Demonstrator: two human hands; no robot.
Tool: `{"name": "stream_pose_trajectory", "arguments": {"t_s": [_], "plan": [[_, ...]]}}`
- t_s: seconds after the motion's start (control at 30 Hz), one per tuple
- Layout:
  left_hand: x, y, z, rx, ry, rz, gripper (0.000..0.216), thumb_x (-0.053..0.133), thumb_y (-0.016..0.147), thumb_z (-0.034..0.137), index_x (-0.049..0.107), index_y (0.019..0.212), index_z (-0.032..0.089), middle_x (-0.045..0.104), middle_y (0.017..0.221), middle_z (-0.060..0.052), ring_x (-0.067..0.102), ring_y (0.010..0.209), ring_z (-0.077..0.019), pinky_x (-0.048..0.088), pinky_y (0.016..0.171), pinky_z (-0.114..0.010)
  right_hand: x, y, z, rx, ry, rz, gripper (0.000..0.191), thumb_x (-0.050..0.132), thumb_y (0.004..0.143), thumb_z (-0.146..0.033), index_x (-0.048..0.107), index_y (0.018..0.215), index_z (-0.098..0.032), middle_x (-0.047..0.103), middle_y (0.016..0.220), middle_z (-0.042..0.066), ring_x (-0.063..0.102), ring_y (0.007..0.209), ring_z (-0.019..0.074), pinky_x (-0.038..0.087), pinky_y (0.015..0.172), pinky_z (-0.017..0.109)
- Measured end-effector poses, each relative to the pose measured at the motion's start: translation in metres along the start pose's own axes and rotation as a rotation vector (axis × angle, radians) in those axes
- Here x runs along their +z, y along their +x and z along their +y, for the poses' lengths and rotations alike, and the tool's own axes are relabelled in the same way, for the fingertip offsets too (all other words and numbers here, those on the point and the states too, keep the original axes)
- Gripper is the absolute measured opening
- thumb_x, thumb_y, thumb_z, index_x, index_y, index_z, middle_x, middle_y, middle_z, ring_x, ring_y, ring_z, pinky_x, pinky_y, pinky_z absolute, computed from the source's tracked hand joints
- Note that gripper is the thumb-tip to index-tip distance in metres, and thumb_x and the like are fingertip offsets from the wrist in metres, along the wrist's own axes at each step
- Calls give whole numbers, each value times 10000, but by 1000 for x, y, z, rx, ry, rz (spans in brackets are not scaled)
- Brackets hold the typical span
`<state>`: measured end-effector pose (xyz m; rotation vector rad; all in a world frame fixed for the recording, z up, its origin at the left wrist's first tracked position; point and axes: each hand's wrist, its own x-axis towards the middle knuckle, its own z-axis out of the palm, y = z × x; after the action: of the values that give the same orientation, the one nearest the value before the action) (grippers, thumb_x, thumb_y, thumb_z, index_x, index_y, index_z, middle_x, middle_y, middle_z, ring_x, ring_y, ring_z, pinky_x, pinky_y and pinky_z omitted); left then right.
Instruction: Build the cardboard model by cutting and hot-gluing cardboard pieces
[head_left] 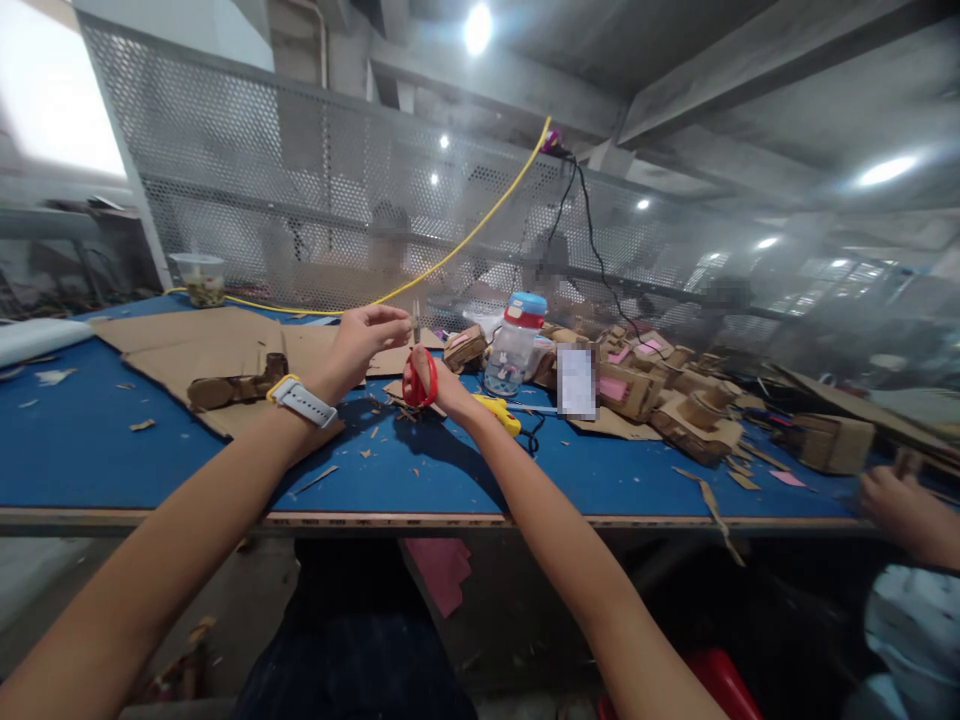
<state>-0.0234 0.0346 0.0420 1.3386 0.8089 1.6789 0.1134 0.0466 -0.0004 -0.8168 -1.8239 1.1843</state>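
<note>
My right hand (442, 385) is closed through the red handles of a pair of scissors (418, 378), blades pointing up, over the blue table (90, 440). My left hand (367, 335), with a white watch (301, 398) on the wrist, pinches a small thin piece at the blade tips (415, 322); I cannot make out what the piece is. Both hands are raised a little above the tabletop and close together.
Flat cardboard sheets (217, 345) and a cardboard assembly (236, 385) lie at left. A clear bottle with a red and blue lid (514, 345), a yellow tool (499, 412) and piled cardboard parts (675, 400) sit to the right. Another person's hand (904, 510) is at far right. Mesh fence behind.
</note>
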Motion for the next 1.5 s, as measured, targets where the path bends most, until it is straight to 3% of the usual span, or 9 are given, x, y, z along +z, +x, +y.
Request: {"name": "stream_pose_trajectory", "arguments": {"t_s": [0.17,0.57,0.83,1.0,1.1,1.23,1.5], "plan": [[1,-1,1,-6,-8,-16,271,816,501,224,690,715,117,659,693,-25,606,665,-132,516,788,-337,0,-5,-8,27,-28,-22,685,189,803,-799,476,686,-187,547,548,-3,519,507,100,394,496,219],[0,0,-1,0,14,-28,269,826,501,258,693,695,127,659,673,-34,595,662,-143,514,768,-345,3,-1,-6,52,3,12,570,282,833,-748,407,708,-206,462,529,-58,436,438,72,348,468,208],[-1,1,-1,6,41,-30,265,827,515,267,697,696,123,654,672,-35,584,648,-136,511,772,-351,2,3,1,-3,-82,44,594,305,783,-801,407,739,-217,468,560,-56,460,467,86,360,469,216],[-1,1,-1,1,35,-15,246,812,526,238,710,716,120,669,695,-38,596,654,-132,521,775,-343,-2,6,9,-120,-238,91,555,355,833,-756,437,714,-220,460,506,-63,448,473,95,353,506,222],[-1,2,-1,0,11,-5,240,809,520,216,703,712,120,666,684,-27,601,642,-127,526,773,-340,-3,6,8,-91,-186,101,532,399,847,-726,421,694,-217,444,500,-69,432,469,89,347,502,219],[-2,3,-2,10,-22,2,249,807,514,211,692,718,124,668,687,-23,618,640,-132,533,796,-356,-3,5,4,-7,-133,83,571,360,835,-756,439,707,-204,503,581,-35,484,528,99,388,522,223],[-1,1,0,15,39,-7,277,819,515,235,719,741,110,676,693,-43,615,667,-143,515,782,-347,2,4,4,-14,-209,16,638,234,803,-800,423,699,-199,482,579,-30,450,509,93,363,496,215]]}}
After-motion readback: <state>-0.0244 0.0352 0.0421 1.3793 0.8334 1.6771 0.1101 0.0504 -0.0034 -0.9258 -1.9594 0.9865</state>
